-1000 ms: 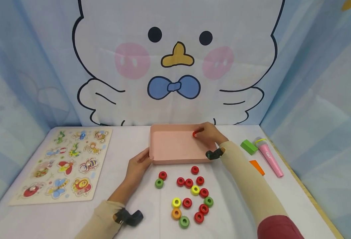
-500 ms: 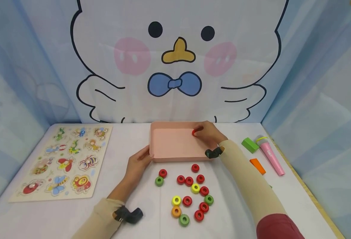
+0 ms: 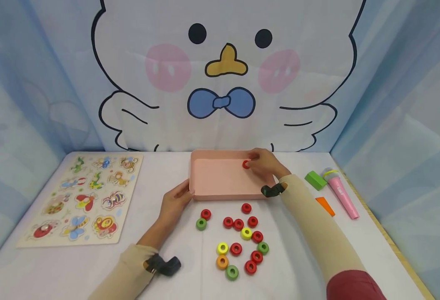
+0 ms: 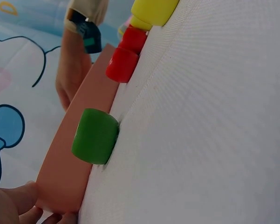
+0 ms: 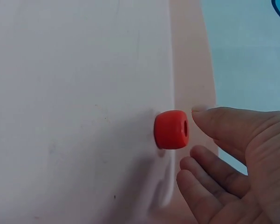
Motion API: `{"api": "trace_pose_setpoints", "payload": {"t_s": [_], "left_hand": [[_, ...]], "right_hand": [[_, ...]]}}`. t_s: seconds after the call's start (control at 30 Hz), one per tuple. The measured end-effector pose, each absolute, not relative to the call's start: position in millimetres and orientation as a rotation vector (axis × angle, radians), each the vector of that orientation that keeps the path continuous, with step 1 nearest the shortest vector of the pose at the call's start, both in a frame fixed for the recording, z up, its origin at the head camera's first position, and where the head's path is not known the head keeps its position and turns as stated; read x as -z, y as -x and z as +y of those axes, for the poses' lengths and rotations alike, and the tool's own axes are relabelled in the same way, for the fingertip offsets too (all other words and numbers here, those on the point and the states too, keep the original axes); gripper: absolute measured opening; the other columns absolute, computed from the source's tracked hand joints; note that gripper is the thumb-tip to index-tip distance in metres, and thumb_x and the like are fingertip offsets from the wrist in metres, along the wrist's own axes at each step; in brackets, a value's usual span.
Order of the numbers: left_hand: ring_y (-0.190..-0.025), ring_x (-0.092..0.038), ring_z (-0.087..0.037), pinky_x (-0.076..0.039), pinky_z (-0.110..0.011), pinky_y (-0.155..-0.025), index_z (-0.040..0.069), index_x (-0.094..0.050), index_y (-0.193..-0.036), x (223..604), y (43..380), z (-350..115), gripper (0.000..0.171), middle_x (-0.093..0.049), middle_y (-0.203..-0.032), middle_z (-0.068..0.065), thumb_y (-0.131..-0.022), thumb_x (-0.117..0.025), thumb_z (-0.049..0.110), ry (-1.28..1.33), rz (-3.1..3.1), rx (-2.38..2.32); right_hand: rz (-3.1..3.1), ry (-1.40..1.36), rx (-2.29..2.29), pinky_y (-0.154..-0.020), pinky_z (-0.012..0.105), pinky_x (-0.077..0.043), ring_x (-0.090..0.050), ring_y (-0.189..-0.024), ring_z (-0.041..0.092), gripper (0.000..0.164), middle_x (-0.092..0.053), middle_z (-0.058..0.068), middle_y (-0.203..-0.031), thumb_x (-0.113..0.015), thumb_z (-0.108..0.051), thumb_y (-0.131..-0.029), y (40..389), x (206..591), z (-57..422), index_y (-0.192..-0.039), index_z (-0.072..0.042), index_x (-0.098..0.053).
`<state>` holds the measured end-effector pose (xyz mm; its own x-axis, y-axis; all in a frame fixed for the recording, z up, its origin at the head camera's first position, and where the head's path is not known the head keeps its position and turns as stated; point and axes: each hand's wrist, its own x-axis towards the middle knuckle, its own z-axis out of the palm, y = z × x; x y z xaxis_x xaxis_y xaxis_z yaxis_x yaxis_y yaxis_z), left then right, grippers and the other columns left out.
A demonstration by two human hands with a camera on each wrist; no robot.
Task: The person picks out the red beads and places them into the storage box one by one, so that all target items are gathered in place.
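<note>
A pink tray [image 3: 220, 179] lies at the back middle of the table. My left hand [image 3: 172, 205] grips its near left corner, with the thumb at the rim in the left wrist view. Inside the tray, by the far right corner, a red bead [image 5: 171, 129] with a hole rests on the floor. Close beside it is my right hand [image 3: 265, 162]; in the right wrist view the thumb and fingers are spread apart and do not touch the bead. In front of the tray lie several loose beads, among them a green bead [image 4: 96, 136], a yellow bead [image 3: 246, 233] and an orange bead [image 3: 222, 262].
A wooden insect puzzle board [image 3: 83, 200] lies on the left of the table. On the right are a green block [image 3: 315, 180], an orange piece [image 3: 325, 206] and a pink toy microphone [image 3: 341, 193]. A printed curtain [image 3: 220, 129] stands behind the tray.
My right hand has let go of the red bead, which now sits in the tray. The left hand keeps its grip on the tray. The head view has tilted slightly downward.
</note>
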<state>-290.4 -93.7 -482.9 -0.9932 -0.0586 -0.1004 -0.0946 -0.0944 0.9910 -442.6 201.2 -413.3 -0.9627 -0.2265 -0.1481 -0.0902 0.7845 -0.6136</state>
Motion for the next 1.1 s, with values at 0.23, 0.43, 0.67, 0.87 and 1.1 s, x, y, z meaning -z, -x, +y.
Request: {"api": "trace_pose_setpoints", "payload": {"t_s": [0.23,0.43,0.67,0.87,1.1], "left_hand": [[-0.134,-0.044,-0.02,-0.043,-0.026,-0.103,0.007,-0.047,-0.146,482.7,290.6,-93.5,0.053,-0.048,-0.146,-0.01,-0.096,-0.064,0.012,0.145,2.111,-2.327],[-0.133,-0.045,-0.018,-0.043,-0.025,-0.103,0.008,-0.047,-0.146,484.4,291.3,-93.8,0.053,-0.048,-0.147,-0.008,-0.096,-0.064,0.013,0.14,2.1,-2.323],[-0.134,-0.043,-0.016,-0.042,-0.025,-0.104,0.012,-0.047,-0.147,484.6,292.1,-92.9,0.053,-0.047,-0.148,-0.006,-0.097,-0.064,0.015,0.167,2.129,-2.269],[-0.135,-0.042,-0.016,-0.041,-0.026,-0.106,0.011,-0.046,-0.147,485.0,291.8,-94.6,0.053,-0.046,-0.148,-0.006,-0.097,-0.063,0.016,0.114,2.112,-2.28],[-0.133,-0.043,-0.014,-0.043,-0.024,-0.104,0.012,-0.047,-0.147,483.4,291.9,-93.8,0.053,-0.047,-0.148,-0.004,-0.097,-0.064,0.016,0.132,2.107,-2.277]], "right_hand": [[2.78,0.291,0.937,-0.101,0.045,-0.048,-0.052,-0.12,0.034,0.048,-0.055,0.017,-0.134,-0.067,-0.016,-0.094,436.4,403.6,205.9,-0.139,-0.004,-0.053],[2.765,0.286,0.969,-0.098,0.042,-0.051,-0.052,-0.121,0.032,0.047,-0.054,0.016,-0.135,-0.067,-0.014,-0.094,429.9,399.8,208.9,-0.138,-0.004,-0.054],[2.785,0.33,0.968,-0.098,0.043,-0.051,-0.052,-0.122,0.033,0.048,-0.055,0.017,-0.135,-0.067,-0.017,-0.095,415.7,393.8,211.5,-0.139,-0.003,-0.054],[2.793,0.346,0.986,-0.1,0.044,-0.05,-0.051,-0.124,0.032,0.052,-0.055,0.015,-0.136,-0.067,-0.022,-0.095,396.4,390.6,213.1,-0.142,-0.007,-0.052],[2.802,0.405,1.006,-0.098,0.044,-0.051,-0.051,-0.124,0.03,0.051,-0.055,0.013,-0.136,-0.069,-0.025,-0.094,369.6,390.2,221.3,-0.139,-0.009,-0.053]]}}
